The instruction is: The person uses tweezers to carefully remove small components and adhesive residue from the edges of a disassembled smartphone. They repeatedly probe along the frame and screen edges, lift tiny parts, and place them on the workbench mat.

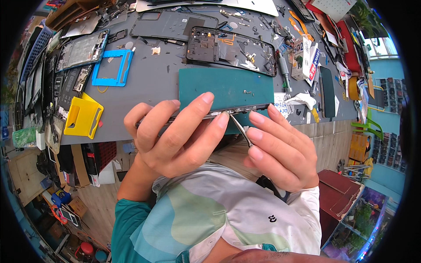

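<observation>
Near the table's front edge, my left hand (pixel 173 138) is closed round a thin dark phone (pixel 247 108), held edge-on so that its narrow side shows. Metal tweezers (pixel 240 127) are pinched in my right hand (pixel 287 153), their tips meeting the phone's edge beside my left fingertips. The right fingertips come close to the phone's right end. Just behind it lies a green mat (pixel 197 83) with a few tiny metal parts (pixel 248 92) on it. The phone's broad faces are hidden from view.
An opened black phone housing (pixel 206 48) rests behind the mat. Blue (pixel 115 53) and yellow (pixel 81 118) plastic holders lie to the left, near stacked phone parts. A screwdriver (pixel 283 68), a small box (pixel 301 59) and a crumpled tissue (pixel 302 101) are on the right.
</observation>
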A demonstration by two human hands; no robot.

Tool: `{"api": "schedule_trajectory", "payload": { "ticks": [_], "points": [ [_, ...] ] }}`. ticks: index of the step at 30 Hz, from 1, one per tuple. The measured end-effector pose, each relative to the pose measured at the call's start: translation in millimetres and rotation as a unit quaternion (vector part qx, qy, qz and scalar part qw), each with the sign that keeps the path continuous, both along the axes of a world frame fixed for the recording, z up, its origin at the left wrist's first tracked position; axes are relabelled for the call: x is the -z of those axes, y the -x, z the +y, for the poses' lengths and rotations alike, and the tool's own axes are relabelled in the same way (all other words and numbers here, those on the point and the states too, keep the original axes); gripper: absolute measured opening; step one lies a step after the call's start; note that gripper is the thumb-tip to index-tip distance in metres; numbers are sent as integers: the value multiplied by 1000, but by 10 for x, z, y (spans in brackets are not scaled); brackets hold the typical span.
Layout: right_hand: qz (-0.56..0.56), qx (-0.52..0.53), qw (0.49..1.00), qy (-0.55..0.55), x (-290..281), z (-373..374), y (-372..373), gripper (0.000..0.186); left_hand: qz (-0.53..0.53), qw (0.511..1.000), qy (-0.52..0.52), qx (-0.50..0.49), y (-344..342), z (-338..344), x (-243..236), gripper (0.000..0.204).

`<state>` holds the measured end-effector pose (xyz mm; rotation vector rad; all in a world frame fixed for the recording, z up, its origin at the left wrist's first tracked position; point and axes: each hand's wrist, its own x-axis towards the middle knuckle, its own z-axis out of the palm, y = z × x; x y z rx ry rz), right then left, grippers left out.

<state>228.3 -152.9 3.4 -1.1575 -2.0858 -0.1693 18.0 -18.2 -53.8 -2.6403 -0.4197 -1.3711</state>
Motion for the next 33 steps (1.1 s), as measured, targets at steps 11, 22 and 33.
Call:
{"api": "schedule_trajectory", "payload": {
  "ticks": [11, 22, 33],
  "points": [
    [262, -10, 958, 113, -54, 134, -46, 30, -5, 1000, -13, 4, -8, 18, 16, 30],
    [312, -105, 942, 68, 163, 338, -159, 17, -4, 1000, -20, -3, -7, 16, 34, 31],
    [332, -136, 933, 39, 262, 395, -139, 17, -9, 1000, -28, 4, -4, 29, 45, 30]
  ]
}}
